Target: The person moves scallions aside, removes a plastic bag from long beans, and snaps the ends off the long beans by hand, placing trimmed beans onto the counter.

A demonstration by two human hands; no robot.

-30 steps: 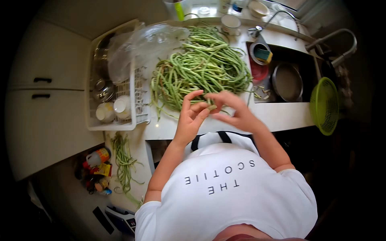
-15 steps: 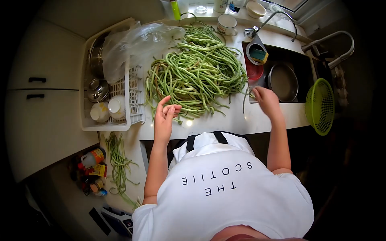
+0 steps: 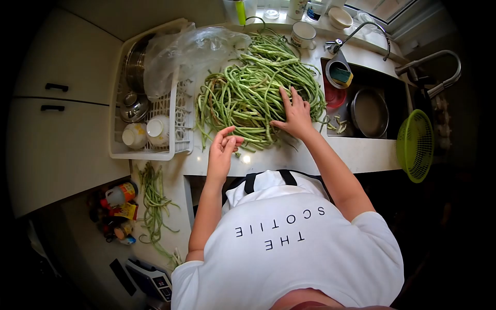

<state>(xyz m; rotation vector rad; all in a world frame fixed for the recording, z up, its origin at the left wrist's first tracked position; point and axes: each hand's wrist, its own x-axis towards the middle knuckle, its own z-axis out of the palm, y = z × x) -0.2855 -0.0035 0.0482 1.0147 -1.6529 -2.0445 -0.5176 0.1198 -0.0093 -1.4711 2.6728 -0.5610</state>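
Observation:
A large heap of long green beans point(image 3: 258, 88) lies on the white counter point(image 3: 206, 164). My right hand point(image 3: 296, 114) rests on the heap's right front part, fingers spread, with no bean gripped. At the heap's front left edge is my left hand point(image 3: 222, 152), its fingers partly curled and apart, and I see nothing held in it. A smaller bunch of beans point(image 3: 153, 206) lies on the side counter at the lower left. Small pale bean pieces point(image 3: 338, 124) are at the left side of the sink point(image 3: 382, 135).
A white dish rack point(image 3: 170, 155) with bowls and a plastic bag point(image 3: 181, 57) stands left. The sink holds a metal pan point(image 3: 369, 112) and a red bowl point(image 3: 335, 97). A green colander point(image 3: 416, 146) is at its right. Behind the heap stands a mug point(image 3: 303, 35).
My hands were together at the heap's front; then my right hand moved to the sink's edge with a bean piece. It is now back on the heap, without the piece. My left hand moved left.

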